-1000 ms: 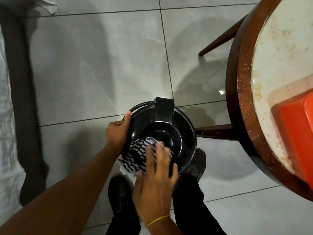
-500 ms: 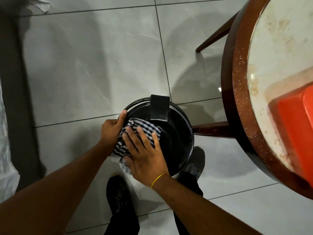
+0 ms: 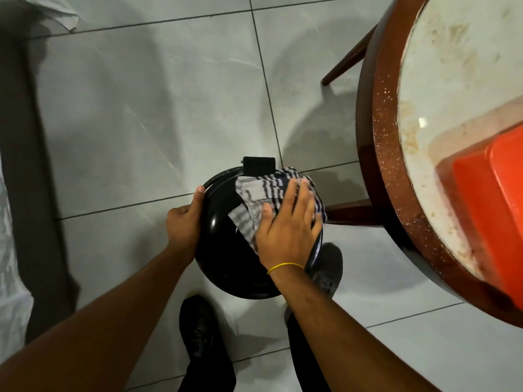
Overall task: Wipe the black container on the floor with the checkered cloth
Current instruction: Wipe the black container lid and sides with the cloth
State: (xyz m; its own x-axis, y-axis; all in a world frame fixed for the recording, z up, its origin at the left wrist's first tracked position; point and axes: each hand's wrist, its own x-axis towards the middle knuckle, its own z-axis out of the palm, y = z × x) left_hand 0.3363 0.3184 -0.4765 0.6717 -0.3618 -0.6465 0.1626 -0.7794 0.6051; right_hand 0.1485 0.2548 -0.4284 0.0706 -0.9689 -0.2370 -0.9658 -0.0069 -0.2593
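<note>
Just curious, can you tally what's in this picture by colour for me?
Black: 3, the container and two shoes
Checkered: 1, the cloth
Orange: 1, a tub
Brown-rimmed: 1, a table
Yellow: 1, a wristband
Total: 7

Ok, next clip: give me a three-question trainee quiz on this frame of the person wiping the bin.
1. True or false: the left hand presses the checkered cloth on the round glossy black container.
2. Multiple choice: what does the left hand do? A) grips the container's rim B) rests on the round wooden-rimmed table C) hangs free
3. Fill in: the orange plastic box sits on the ____.

Key: 1 false, the right hand lies flat on the cloth; 2 A; 3 table.
</note>
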